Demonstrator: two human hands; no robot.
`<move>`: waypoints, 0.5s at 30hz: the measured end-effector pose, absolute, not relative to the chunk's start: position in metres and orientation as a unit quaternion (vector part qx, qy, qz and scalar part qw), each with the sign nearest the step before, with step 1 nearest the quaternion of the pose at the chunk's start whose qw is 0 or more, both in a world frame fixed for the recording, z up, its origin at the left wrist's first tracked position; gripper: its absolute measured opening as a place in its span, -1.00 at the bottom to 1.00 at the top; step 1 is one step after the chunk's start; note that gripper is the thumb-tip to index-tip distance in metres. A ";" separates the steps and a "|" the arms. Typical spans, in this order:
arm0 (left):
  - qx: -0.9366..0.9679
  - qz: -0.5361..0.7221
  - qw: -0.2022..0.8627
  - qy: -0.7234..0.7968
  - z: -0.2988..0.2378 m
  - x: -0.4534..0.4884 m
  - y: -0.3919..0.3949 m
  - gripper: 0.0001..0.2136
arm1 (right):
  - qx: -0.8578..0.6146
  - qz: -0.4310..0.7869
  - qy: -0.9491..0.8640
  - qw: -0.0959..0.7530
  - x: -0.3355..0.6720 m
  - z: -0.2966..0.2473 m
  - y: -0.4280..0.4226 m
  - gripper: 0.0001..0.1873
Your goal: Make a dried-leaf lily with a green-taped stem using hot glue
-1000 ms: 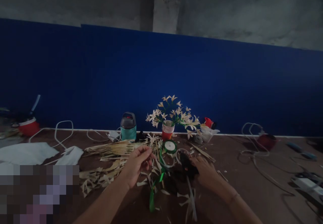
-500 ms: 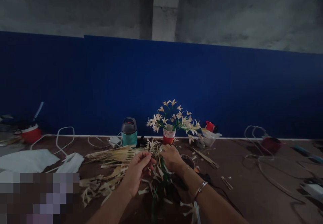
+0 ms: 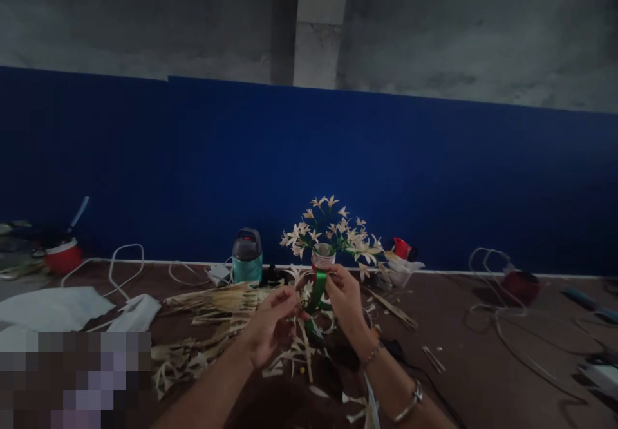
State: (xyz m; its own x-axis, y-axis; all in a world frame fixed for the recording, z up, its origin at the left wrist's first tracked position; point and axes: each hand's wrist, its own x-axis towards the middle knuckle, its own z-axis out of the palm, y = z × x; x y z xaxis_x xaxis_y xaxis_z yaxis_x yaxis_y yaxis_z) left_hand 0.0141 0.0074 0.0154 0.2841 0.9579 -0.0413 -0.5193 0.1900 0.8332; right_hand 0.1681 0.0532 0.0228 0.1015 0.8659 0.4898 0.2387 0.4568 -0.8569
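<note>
Between your two hands hangs a green ribbon [image 3: 318, 289], its upper end pinched by the thumb and fingers of your right hand [image 3: 345, 300]. Your left hand [image 3: 270, 327] is just across from it, fingers curled toward the thumb; whether they grip anything, you cannot tell from this view. Beyond your right hand stands a red and white cup [image 3: 323, 257], with pale flowers [image 3: 357, 239] spreading above it. Left of your left hand lie dried leaf strips [image 3: 217, 301], and farther beyond it stands a teal container [image 3: 247, 268].
</note>
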 end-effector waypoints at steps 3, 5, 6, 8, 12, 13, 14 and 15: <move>0.409 0.468 0.737 0.265 0.022 0.016 0.007 -0.76 | -0.438 0.286 -0.595 0.610 0.171 0.032 0.044 -0.84; 0.427 0.443 0.750 0.243 0.023 0.017 0.005 -0.77 | -0.440 0.289 -0.579 0.622 0.176 0.035 0.041 -0.86; 0.434 0.429 0.757 0.234 0.022 0.017 0.003 -0.77 | -0.443 0.289 -0.570 0.629 0.178 0.035 0.041 -0.87; 0.441 0.404 0.772 0.215 0.019 0.018 -0.002 -0.76 | -0.447 0.286 -0.552 0.643 0.185 0.036 0.041 -0.87; 0.424 0.398 0.795 0.171 0.013 0.019 -0.011 -0.79 | -0.456 0.277 -0.524 0.664 0.198 0.037 0.039 -0.84; 0.415 0.399 0.801 0.165 0.012 0.020 -0.013 -0.80 | -0.460 0.276 -0.517 0.667 0.200 0.038 0.038 -0.84; 0.406 0.400 0.806 0.161 0.010 0.020 -0.015 -0.81 | -0.464 0.275 -0.511 0.669 0.202 0.038 0.038 -0.84; 0.395 0.401 0.811 0.160 0.009 0.021 -0.017 -0.82 | -0.469 0.275 -0.503 0.672 0.203 0.039 0.037 -0.84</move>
State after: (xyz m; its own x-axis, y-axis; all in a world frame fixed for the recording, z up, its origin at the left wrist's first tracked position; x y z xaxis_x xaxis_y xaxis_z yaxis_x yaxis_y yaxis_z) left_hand 0.0213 -0.0172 0.0089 0.6269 0.7770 0.0574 -0.5242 0.3662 0.7688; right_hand 0.2031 0.0368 0.0386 0.3426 0.8417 0.4173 0.1029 0.4079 -0.9072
